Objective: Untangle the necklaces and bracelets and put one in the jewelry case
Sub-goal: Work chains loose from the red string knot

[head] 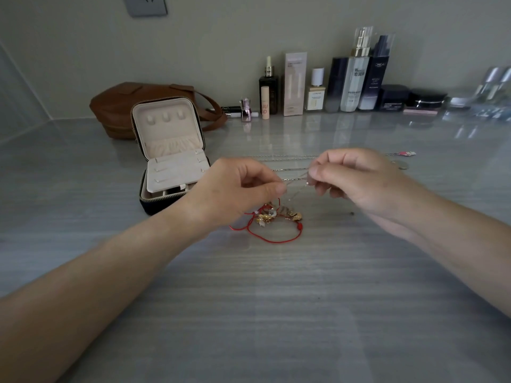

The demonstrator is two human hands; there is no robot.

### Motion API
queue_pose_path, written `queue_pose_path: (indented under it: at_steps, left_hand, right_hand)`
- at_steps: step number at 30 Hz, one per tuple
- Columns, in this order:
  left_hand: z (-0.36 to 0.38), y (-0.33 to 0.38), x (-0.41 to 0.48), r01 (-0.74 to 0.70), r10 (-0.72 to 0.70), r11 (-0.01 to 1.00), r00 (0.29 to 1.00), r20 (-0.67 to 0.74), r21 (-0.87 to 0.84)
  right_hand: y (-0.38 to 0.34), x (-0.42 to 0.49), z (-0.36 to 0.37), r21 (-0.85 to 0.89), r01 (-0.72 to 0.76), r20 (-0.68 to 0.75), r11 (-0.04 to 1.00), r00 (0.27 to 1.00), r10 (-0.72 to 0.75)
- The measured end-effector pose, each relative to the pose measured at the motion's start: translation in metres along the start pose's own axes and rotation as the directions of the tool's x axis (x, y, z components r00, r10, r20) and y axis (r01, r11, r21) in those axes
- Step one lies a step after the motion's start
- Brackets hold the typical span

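Note:
My left hand (237, 189) and my right hand (356, 178) are raised over the table's middle, each pinching a thin silver chain (296, 179) that runs between their fingertips. Below them lies a tangle of red cord bracelets with gold charms (273, 219). More silver chains (287, 157) lie stretched out on the table behind my hands, one ending in a pink pendant (407, 153). The jewelry case (168, 150) stands open to the left, its beige lid upright and an inner flap raised. My left hand hides the case's right corner.
A brown leather bag (124, 106) sits behind the case. A row of cosmetic bottles and jars (345, 87) lines the wall at the back right. The glossy grey table (249, 299) stretches toward me between my forearms.

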State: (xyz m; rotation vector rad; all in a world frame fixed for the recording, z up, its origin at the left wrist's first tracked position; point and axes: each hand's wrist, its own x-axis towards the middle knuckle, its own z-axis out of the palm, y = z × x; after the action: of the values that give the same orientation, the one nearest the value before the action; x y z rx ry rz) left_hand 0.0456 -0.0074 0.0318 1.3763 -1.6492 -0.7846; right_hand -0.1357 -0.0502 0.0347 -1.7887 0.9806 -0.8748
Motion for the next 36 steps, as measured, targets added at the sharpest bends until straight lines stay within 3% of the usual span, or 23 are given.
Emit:
queue_pose_path:
  at_steps: [7, 15, 21, 30, 36]
  left_hand:
    - [0.0002, -0.0017, 0.0015, -0.032, 0.032, 0.999, 0.999, -0.008, -0.016]
    - [0.0, -0.0012, 0.0012, 0.05, -0.044, 0.987, 0.998, 0.045, -0.151]
    - [0.0008, -0.0012, 0.0002, 0.054, -0.043, 0.988, 0.996, 0.073, -0.148]
    - [-0.0003, -0.0011, 0.002, 0.066, -0.059, 0.979, 0.997, 0.041, -0.191]
    - [-0.0008, 0.001, 0.0007, 0.082, -0.068, 0.964, 0.996, 0.063, -0.255]
  right_hand:
    - [0.0011, 0.0004, -0.0014, 0.283, -0.064, 0.129, 0.957, 0.991, 0.029]
    - [0.0066, 0.0028, -0.0017, 0.318, -0.077, 0.12, 0.945, 0.992, 0.04]
    - [0.0039, 0.0008, -0.0013, 0.405, -0.109, 0.156, 0.908, 0.987, 0.048]
    - [0.0017, 0.0002, -0.0042, 0.269, -0.071, 0.124, 0.96, 0.992, 0.039]
    - [-0.0012, -0.0029, -0.004, 0.023, 0.062, 0.109, 0.998, 0.992, -0.064]
